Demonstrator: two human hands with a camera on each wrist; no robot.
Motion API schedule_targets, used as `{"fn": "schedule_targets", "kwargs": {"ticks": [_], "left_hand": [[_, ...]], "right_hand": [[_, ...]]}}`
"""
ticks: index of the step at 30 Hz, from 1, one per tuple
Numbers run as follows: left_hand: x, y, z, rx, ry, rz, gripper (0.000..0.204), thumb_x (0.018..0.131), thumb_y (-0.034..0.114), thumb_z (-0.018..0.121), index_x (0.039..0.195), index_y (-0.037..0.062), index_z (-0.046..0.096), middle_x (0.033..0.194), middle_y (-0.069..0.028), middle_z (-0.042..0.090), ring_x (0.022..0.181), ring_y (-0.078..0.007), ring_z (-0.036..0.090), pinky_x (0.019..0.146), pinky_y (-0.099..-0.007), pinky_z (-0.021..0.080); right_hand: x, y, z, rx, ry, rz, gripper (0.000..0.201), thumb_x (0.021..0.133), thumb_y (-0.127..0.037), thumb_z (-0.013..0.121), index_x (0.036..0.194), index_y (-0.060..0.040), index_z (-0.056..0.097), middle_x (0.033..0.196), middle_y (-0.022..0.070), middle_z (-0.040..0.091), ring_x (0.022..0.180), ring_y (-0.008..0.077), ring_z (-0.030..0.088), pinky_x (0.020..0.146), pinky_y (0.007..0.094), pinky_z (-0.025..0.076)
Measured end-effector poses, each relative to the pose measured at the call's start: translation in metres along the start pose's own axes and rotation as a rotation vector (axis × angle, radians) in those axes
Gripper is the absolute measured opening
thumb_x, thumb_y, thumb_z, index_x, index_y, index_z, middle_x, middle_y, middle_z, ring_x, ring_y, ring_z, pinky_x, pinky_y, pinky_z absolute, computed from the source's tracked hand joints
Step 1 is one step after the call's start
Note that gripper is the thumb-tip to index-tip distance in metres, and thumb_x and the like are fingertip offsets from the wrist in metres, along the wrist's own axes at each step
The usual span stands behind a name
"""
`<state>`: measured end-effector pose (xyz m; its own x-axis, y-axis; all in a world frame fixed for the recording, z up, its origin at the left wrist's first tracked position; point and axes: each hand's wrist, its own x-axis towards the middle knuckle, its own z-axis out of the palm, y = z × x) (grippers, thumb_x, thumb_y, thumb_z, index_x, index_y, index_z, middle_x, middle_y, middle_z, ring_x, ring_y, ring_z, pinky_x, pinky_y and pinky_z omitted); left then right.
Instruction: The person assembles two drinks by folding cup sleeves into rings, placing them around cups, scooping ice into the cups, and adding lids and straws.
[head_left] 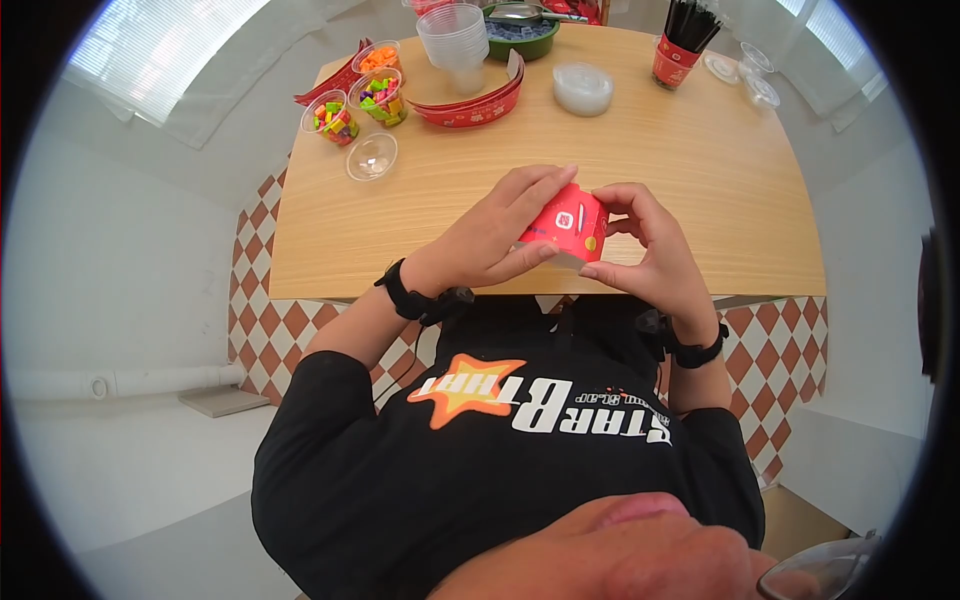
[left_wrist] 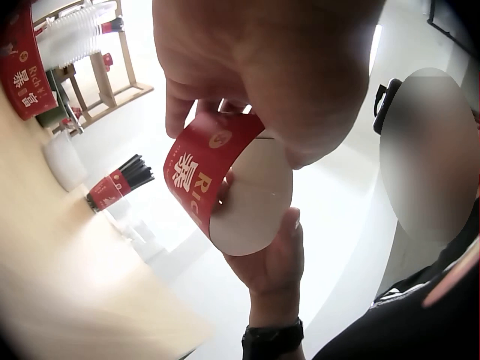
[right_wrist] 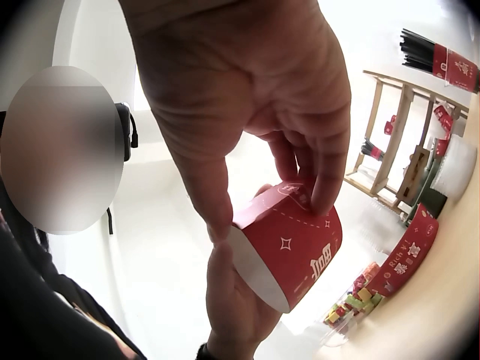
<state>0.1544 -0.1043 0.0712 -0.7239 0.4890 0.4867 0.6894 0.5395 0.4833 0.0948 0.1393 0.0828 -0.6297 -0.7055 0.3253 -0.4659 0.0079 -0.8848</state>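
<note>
A red paper cup sleeve (head_left: 565, 222) with white and gold print is held between both hands above the table's near edge. My left hand (head_left: 500, 228) grips its left side, thumb at the near edge and fingers along the far edge. On the right side, my right hand (head_left: 652, 245) pinches the sleeve between thumb and fingers. In the left wrist view, the sleeve (left_wrist: 196, 176) is spread into a ring, its plain white inside facing the camera. The right wrist view shows a dashed line and star prints on the sleeve's red face (right_wrist: 289, 244).
Flat red sleeves (head_left: 470, 112) lie mid-table behind the hands, beside stacked clear cups (head_left: 452, 35). Cups of colourful pieces (head_left: 380, 97) and a clear lid (head_left: 372, 157) stand left. Stacked lids (head_left: 583, 90), a green bowl (head_left: 525, 45) and black straws (head_left: 690, 28) are farther back.
</note>
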Motion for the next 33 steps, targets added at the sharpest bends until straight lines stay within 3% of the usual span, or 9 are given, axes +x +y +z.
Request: {"fn": "schedule_targets", "kwargs": {"ticks": [6, 8, 9, 11, 13, 15, 18, 25, 33], "left_hand": [[0.002, -0.001, -0.003, -0.255, 0.299, -0.199, 0.066, 0.104, 0.045, 0.039, 0.15, -0.0016, 0.031, 0.136, -0.0186, 0.046, 0.124, -0.0316, 0.05, 0.108, -0.0399, 0.037], [0.006, 0.0, -0.004, -0.716, 0.425, -0.454, 0.06, 0.106, 0.044, 0.032, 0.146, -0.0001, 0.037, 0.129, -0.0167, 0.053, 0.112, -0.0231, 0.057, 0.1, -0.0361, 0.046], [0.008, 0.0, -0.004, -0.949, 0.485, -0.58, 0.057, 0.107, 0.044, 0.029, 0.144, 0.0006, 0.04, 0.125, -0.0158, 0.056, 0.106, -0.0188, 0.06, 0.096, -0.0342, 0.051], [0.008, -0.008, -0.003, -0.987, 0.519, -0.613, 0.057, 0.107, 0.045, 0.028, 0.142, 0.0005, 0.041, 0.12, -0.0156, 0.059, 0.095, -0.0163, 0.064, 0.085, -0.033, 0.057], [0.008, -0.011, -0.004, -1.028, 0.411, -0.678, 0.061, 0.107, 0.047, 0.026, 0.139, -0.0012, 0.045, 0.114, -0.0154, 0.062, 0.087, -0.016, 0.065, 0.078, -0.0302, 0.058], [0.009, -0.009, -0.005, -0.974, 0.321, -0.687, 0.062, 0.107, 0.048, 0.025, 0.135, -0.0023, 0.049, 0.111, -0.015, 0.064, 0.084, -0.0155, 0.065, 0.075, -0.029, 0.058], [0.015, -0.004, -0.004, -0.91, 0.174, -0.694, 0.064, 0.107, 0.049, 0.025, 0.128, -0.0038, 0.055, 0.105, -0.0139, 0.066, 0.079, -0.0145, 0.065, 0.07, -0.0274, 0.058], [0.024, 0.015, -0.007, -0.859, 0.056, -0.661, 0.063, 0.107, 0.048, 0.025, 0.112, -0.0032, 0.061, 0.099, -0.0116, 0.067, 0.075, -0.0128, 0.065, 0.066, -0.0259, 0.057], [0.029, 0.022, -0.017, -0.922, 0.0, -0.663, 0.062, 0.106, 0.048, 0.027, 0.108, -0.0032, 0.062, 0.095, -0.0123, 0.068, 0.071, -0.0134, 0.066, 0.063, -0.0247, 0.057]], "right_hand": [[-0.001, 0.017, 0.003, 0.253, 0.052, 0.053, 0.07, 0.08, -0.008, 0.077, 0.139, 0.0001, 0.039, 0.126, 0.0149, 0.058, 0.117, 0.0248, 0.059, 0.099, 0.0355, 0.049], [0.002, 0.038, -0.004, 0.701, 0.226, 0.262, 0.069, 0.087, -0.005, 0.063, 0.147, -0.0008, 0.03, 0.135, 0.0173, 0.053, 0.125, 0.0294, 0.055, 0.104, 0.0366, 0.045], [0.004, 0.047, -0.005, 0.703, 0.217, 0.262, 0.069, 0.087, -0.005, 0.063, 0.147, -0.0008, 0.03, 0.135, 0.0173, 0.053, 0.125, 0.0294, 0.055, 0.104, 0.0366, 0.045], [0.009, 0.06, -0.007, 0.243, 0.436, 0.158, 0.069, 0.089, -0.003, 0.055, 0.151, -0.0016, 0.024, 0.137, 0.019, 0.052, 0.13, 0.0328, 0.051, 0.105, 0.0373, 0.043], [0.016, 0.05, -0.01, -0.02, 0.53, 0.072, 0.061, 0.089, -0.003, 0.057, 0.146, -0.0029, 0.036, 0.133, 0.0167, 0.056, 0.128, 0.0297, 0.052, 0.105, 0.0373, 0.042], [0.021, 0.022, -0.019, -0.288, 0.347, -0.054, 0.046, 0.088, -0.005, 0.062, 0.133, -0.0024, 0.053, 0.126, 0.0142, 0.061, 0.12, 0.0247, 0.058, 0.099, 0.0358, 0.046], [0.033, 0.001, -0.005, -0.173, 0.206, -0.069, 0.029, 0.087, -0.007, 0.067, 0.115, -0.0007, 0.065, 0.113, 0.0108, 0.066, 0.106, 0.0199, 0.063, 0.088, 0.0327, 0.05], [0.037, 0.009, 0.015, 0.046, 0.177, -0.04, 0.01, 0.091, -0.004, 0.064, 0.099, 0.002, 0.065, 0.09, 0.0063, 0.067, 0.075, 0.0115, 0.066, 0.068, 0.0243, 0.051], [0.035, 0.007, 0.011, 0.145, 0.137, -0.014, 0.006, 0.092, -0.002, 0.063, 0.096, 0.0025, 0.064, 0.085, 0.0039, 0.065, 0.073, 0.009, 0.063, 0.068, 0.024, 0.052]]}}
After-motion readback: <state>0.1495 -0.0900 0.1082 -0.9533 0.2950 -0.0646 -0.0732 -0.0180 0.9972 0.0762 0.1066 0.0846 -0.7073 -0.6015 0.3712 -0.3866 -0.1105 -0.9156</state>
